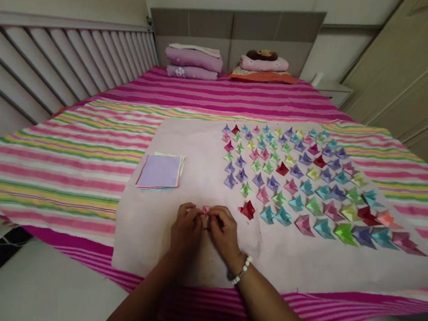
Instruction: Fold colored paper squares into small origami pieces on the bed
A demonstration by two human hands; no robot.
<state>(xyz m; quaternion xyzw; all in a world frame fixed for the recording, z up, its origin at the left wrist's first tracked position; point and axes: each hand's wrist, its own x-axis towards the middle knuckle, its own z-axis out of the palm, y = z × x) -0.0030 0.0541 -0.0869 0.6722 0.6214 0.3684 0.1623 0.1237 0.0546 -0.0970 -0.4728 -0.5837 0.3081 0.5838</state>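
Pinching pink paper (205,210), left hand (185,229), right hand (225,232) grip closed, seemingly; red fold (247,210) near; sheet (142,244) edge close.

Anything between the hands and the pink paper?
Nothing visible. The left hand and right hand both pinch the pink paper directly, on the pale sheet. The red folded piece lies apart to the right; the paper stack lies apart to the left, farther back.

No text, label, brand, number or sign is readable anywhere in view. The paper stack (159,171), the rows of folded paper shapes (301,188) and the pink paper piece (205,210) are plain colour. The striped bedcover (86,159) carries pattern only. The pillows (193,61) are too small to tell.
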